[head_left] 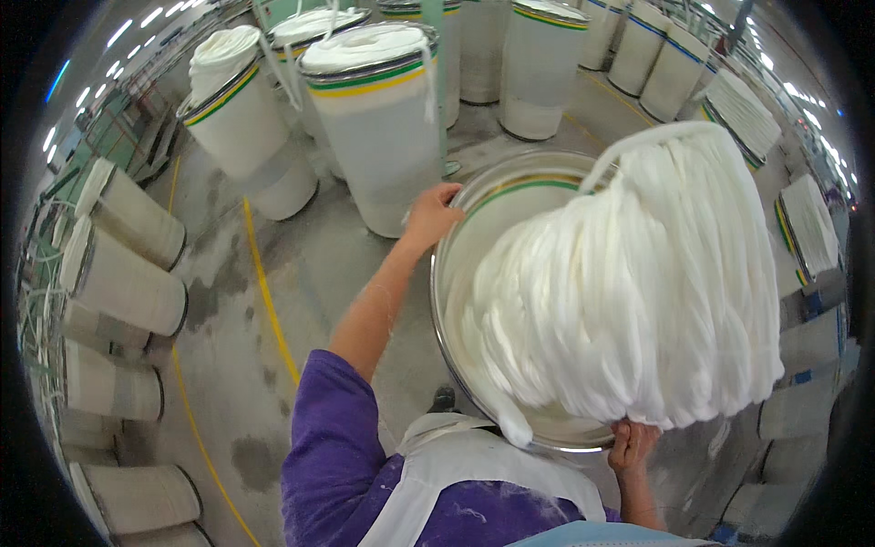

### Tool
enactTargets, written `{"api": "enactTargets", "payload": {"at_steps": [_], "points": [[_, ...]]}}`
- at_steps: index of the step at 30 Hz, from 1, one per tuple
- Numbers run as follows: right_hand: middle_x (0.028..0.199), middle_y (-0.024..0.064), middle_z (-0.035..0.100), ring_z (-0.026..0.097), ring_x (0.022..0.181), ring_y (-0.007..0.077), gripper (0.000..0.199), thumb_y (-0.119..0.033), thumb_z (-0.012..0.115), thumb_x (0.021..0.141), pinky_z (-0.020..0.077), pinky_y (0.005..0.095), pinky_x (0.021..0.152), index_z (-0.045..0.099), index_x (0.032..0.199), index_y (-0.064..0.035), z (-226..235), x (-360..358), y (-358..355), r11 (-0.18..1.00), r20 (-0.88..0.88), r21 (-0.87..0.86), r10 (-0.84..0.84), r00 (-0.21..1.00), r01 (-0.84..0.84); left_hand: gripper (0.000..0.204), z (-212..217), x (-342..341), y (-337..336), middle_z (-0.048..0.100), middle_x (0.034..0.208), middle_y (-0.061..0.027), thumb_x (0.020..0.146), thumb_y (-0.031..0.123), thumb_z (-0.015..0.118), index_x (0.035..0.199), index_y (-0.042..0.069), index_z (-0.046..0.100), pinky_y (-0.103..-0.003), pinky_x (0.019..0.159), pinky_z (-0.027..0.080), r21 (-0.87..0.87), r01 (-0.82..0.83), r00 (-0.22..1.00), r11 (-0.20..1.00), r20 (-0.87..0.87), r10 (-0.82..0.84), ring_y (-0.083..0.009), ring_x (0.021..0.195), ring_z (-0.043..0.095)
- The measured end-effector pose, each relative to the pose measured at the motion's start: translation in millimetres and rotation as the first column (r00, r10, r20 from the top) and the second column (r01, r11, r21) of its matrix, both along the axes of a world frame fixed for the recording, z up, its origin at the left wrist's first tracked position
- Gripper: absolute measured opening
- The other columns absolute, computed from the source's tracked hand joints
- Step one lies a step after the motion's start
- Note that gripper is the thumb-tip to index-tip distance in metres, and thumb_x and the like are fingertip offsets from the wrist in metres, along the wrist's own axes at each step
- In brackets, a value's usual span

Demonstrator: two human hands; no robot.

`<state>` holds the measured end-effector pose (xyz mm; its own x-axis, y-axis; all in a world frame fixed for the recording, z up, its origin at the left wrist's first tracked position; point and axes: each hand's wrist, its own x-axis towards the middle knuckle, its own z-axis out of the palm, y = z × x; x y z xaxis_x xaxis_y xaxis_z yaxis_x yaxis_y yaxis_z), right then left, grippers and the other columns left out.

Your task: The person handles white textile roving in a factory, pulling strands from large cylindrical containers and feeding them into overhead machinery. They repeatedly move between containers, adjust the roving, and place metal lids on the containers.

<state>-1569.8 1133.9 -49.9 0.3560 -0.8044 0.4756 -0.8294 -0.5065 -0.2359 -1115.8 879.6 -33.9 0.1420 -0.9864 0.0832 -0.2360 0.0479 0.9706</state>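
A large round sliver can point(463, 255) with a shiny metal rim stands tilted in front of me. A thick mass of white fibre sliver point(620, 283) rises out of it and hangs over its right side in loose folds. My left hand point(433, 217) is closed on the far left part of the rim. At the near right part, just below the hanging sliver, my right hand point(633, 445) is closed on the rim; the sliver partly hides its fingers. One loose sliver end point(512, 424) drops over the near edge of the can.
Filled cans point(374, 137) stand ahead, white sliver heaped on top. More cans line the left side point(128, 283) and the right side point(807, 228). Yellow lines point(266, 283) run along the grey, stained floor. A green post point(442, 100) rises behind the can.
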Motion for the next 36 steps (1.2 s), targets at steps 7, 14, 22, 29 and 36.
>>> {"api": "enactTargets", "payload": {"at_steps": [7, 14, 22, 29, 36], "points": [[0.077, 0.0065, 0.065, 0.062, 0.068, 0.0272, 0.012, -0.015, 0.06, 0.078, 0.0427, 0.0406, 0.06, 0.066, 0.088, -0.012, 14.9, 124.5, -90.0, 0.952, 0.024, -0.1, 0.293, 0.956, -0.289, 0.058, -4.0, 112.1, 64.5, 0.057, 0.128, -0.019, 0.079, 0.017, 0.058, 0.135, 0.008, 0.049, -0.037, 0.101, 0.04, -0.053, -0.396, 0.838, 0.917, 0.388, 0.385, -0.0329, 0.121, 0.053], [0.075, 0.0086, 0.065, 0.063, 0.067, 0.029, 0.012, -0.019, 0.065, 0.081, 0.0505, 0.0439, 0.063, 0.064, 0.09, -0.0125, 31.9, 259.2, -148.6, 0.881, 0.178, 0.102, 0.441, 0.88, -0.462, 0.055, 11.1, 189.6, 130.5, 0.045, 0.139, -0.0196, 0.084, 0.013, 0.055, 0.137, 0.004, 0.043, -0.042, 0.107, 0.032, -0.202, -0.447, 0.7, 0.872, 0.528, 0.481, -0.0341, 0.131, 0.04], [0.095, 0.0034, 0.062, 0.057, 0.096, 0.0236, 0.014, -0.019, 0.064, 0.083, 0.0473, 0.0354, 0.082, 0.062, 0.094, -0.01, 45.9, 369.5, -202.4, 0.635, 0.242, -0.014, 0.752, 0.613, -0.773, 0.02, 50.7, 168.0, 178.1, 0.066, 0.104, -0.0122, 0.09, 0.009, 0.061, 0.108, 0.001, 0.063, -0.037, 0.081, 0.048, -0.386, -0.265, 0.748, 0.884, 0.495, 0.441, -0.0253, 0.094, 0.062], [0.095, 0.0045, 0.065, 0.06, 0.093, 0.0244, 0.019, -0.023, 0.058, 0.089, 0.048, 0.0366, 0.081, 0.065, 0.097, -0.0082, 40.1, 342.8, -267.0, 0.518, 0.24, 0.056, 0.823, 0.515, -0.854, 0.012, 42.0, 166.1, 128.1, 0.065, 0.082, -0.0099, 0.08, 0.013, 0.072, 0.086, 0.005, 0.066, -0.037, 0.067, 0.047, -0.399, -0.122, 0.579, 0.909, 0.715, 0.391, -0.0291, 0.076, 0.061], [0.087, 0.011, 0.068, 0.064, 0.078, 0.0209, 0.038, -0.034, 0.048, 0.099, 0.0504, 0.033, 0.075, 0.065, 0.105, -0.0005, -21.7, 253.0, -422.4, 0.493, 0.508, 0.685, 0.203, 0.837, -0.536, 0.032, 20.4, 227.0, 60.6, 0.065, 0.081, -0.0121, 0.073, 0.032, 0.078, 0.083, 0.003, 0.066, -0.042, 0.074, 0.046, -0.182, -0.561, 0.395, 0.808, 0.799, 0.454, -0.0325, 0.079, 0.06]]}}
